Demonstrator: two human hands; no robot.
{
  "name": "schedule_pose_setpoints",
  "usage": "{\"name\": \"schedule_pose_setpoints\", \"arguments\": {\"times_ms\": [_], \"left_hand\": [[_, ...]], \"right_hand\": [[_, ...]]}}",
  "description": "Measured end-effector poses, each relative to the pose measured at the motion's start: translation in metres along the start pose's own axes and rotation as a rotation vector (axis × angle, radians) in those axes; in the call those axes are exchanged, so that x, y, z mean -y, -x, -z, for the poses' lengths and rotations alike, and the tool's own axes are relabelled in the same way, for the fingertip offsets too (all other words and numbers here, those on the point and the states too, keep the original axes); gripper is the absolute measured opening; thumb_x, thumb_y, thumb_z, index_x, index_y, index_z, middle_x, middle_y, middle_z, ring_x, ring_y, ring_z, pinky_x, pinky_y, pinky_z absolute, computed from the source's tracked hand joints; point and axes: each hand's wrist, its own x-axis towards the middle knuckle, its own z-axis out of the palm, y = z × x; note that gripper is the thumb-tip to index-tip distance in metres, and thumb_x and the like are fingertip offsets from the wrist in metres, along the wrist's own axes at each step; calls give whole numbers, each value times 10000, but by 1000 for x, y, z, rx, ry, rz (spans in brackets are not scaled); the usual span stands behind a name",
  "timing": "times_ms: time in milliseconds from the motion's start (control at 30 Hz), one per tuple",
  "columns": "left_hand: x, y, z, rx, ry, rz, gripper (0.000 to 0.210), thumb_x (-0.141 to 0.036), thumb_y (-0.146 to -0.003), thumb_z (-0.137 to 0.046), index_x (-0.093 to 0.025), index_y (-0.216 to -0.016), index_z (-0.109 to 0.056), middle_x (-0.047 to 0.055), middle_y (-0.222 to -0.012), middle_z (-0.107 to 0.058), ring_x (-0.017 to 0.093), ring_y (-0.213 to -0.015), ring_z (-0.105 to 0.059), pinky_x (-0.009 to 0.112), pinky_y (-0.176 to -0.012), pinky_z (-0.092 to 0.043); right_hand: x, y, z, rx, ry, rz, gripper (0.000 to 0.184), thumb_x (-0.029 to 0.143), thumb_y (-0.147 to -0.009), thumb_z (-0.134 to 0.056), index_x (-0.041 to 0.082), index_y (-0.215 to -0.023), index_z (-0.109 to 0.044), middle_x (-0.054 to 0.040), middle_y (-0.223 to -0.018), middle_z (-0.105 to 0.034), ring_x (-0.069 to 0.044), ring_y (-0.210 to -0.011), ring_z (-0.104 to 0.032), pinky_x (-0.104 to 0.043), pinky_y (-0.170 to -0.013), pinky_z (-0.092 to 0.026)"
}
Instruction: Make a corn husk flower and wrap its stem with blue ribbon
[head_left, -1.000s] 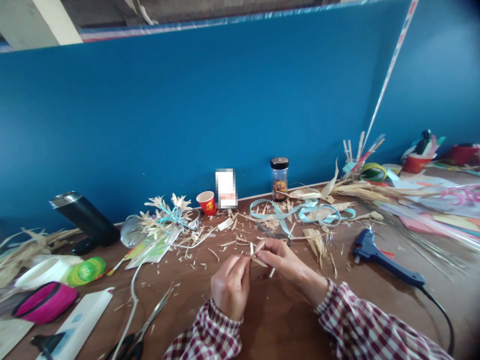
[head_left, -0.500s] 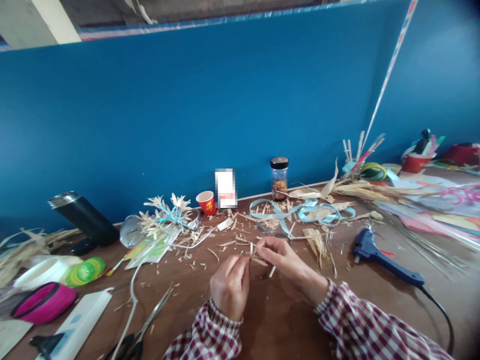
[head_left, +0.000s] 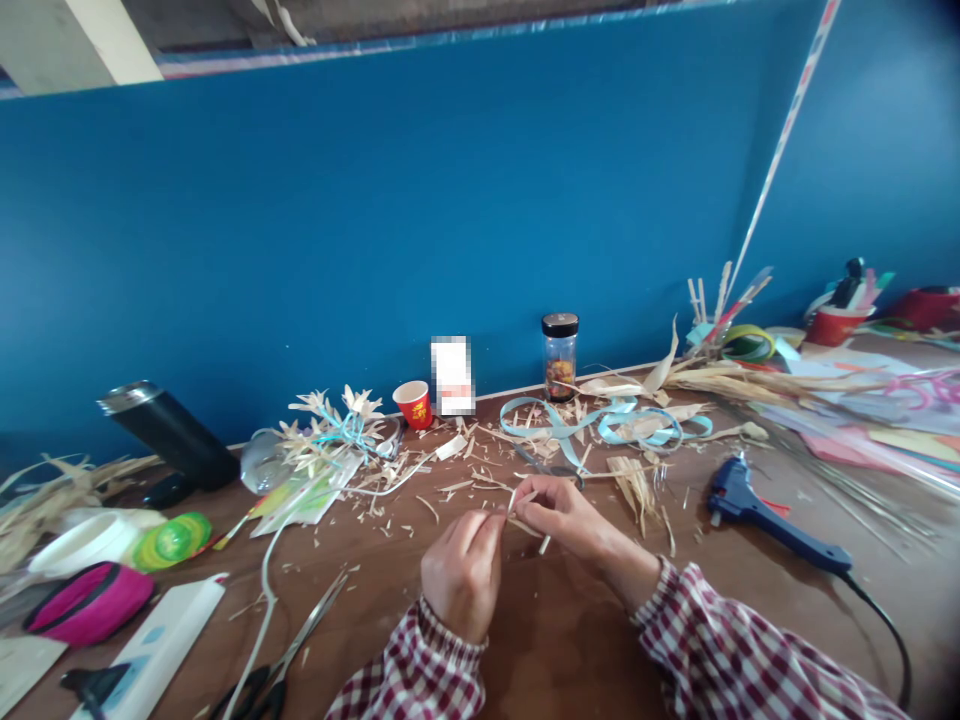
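Observation:
My left hand (head_left: 462, 572) is closed, its thumb and fingertips pinching a thin, pale corn husk strip (head_left: 512, 501). Opposite it, my right hand (head_left: 564, 514) pinches the same small piece, and the two sets of fingertips almost meet. A pale, narrow end (head_left: 544, 545) pokes out below the right fingers; whether it belongs to the same piece I cannot tell. Most of what lies between the fingers is hidden. Husk scraps and a frayed bundle of husk (head_left: 631, 488) lie on the brown table (head_left: 570, 650) around the hands.
Scissors (head_left: 300, 635) lie at left near a white cable (head_left: 268, 580) and power strip (head_left: 169, 640). A blue glue gun (head_left: 772, 515) rests at right. Behind are husk flowers (head_left: 337, 430), a red paper cup (head_left: 413, 405), a jar (head_left: 560, 358), light-blue ribbon (head_left: 555, 420) and a blue partition (head_left: 450, 200).
My fingertips have shifted slightly while pinching the husk strip, which sits at a slightly different angle. Both hands stay in nearly the same place.

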Motion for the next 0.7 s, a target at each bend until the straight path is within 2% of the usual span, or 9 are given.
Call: {"name": "schedule_pose_setpoints", "arguments": {"times_ms": [200, 500, 700], "left_hand": [[0, 0, 1, 27, -26, -16, 204, -138, -831, -503, -180, -982, -634, 56, -806, -652, 153, -727, -607, 242, -664, -466], [0, 1, -1, 31, 0, -1, 199, -146, -839, -492, -184, -972, -634, 53, -817, -651, 149, -734, -607, 238, -669, -465], [-2, -1, 0, 21, -12, -1, 196, -153, -839, -499, -185, -976, -635, 46, -792, -650, 145, -712, -605, 233, -653, -460]], "right_hand": [[-7, -4, 4, 52, -14, -30, 92, 219, -696, -552, 137, -664, -578, 59, -468, -422, -56, -444, -354, -181, -426, -261], [-13, -5, 3, 58, -120, -140, 114, 248, -690, -574, 141, -657, -596, 68, -436, -403, -51, -410, -307, -185, -404, -241], [-13, -5, 5, 126, -130, -73, 191, 283, -722, -567, 140, -595, -578, 57, -455, -391, -56, -435, -300, -200, -420, -225]]}}
